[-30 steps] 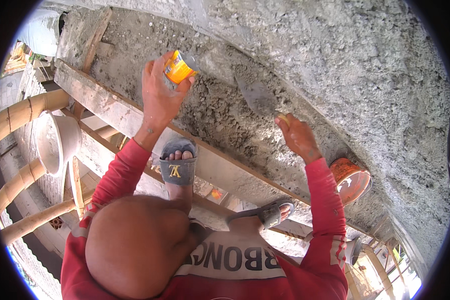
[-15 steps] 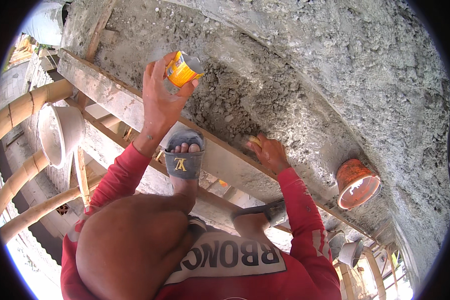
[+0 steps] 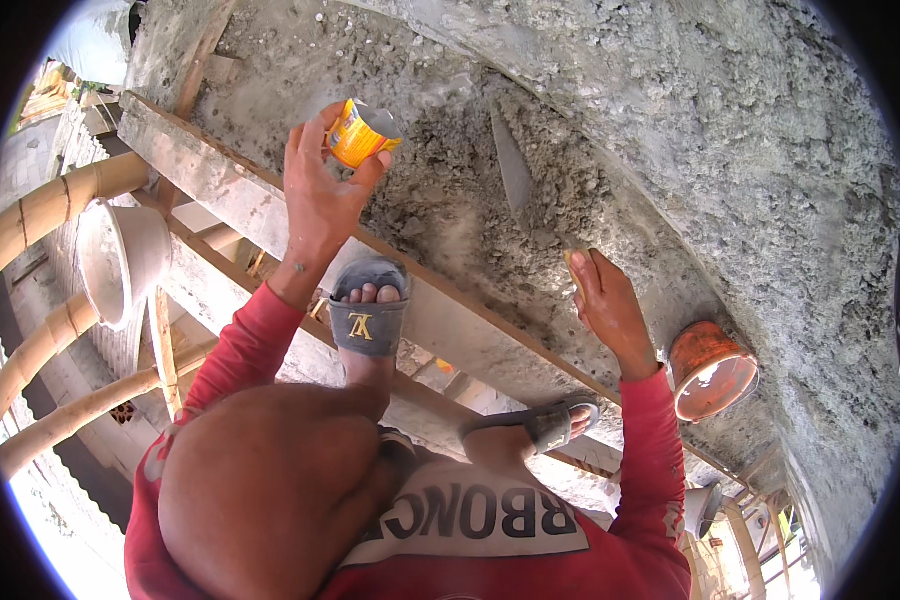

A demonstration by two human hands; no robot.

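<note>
My left hand grips an open yellow cup from the side, thumb and fingers around it. The cup is tilted with its grey inside showing, held above loose grey mortar. On the right, my right hand is closed around the light-coloured handle of a trowel. The trowel's long grey blade points away from me and lies against the mortar heap. Part of the handle is hidden in my fingers.
A rough mortar-covered wall rises along the right. An orange bucket lies tipped near its base. Wooden planks edge the mortar. A white bucket and bamboo poles stand left. My sandalled feet are below.
My right hand has moved right and slightly up from the plank edge, bringing the trowel blade into clear view. The cup in my left hand has shifted slightly left and turned a little.
</note>
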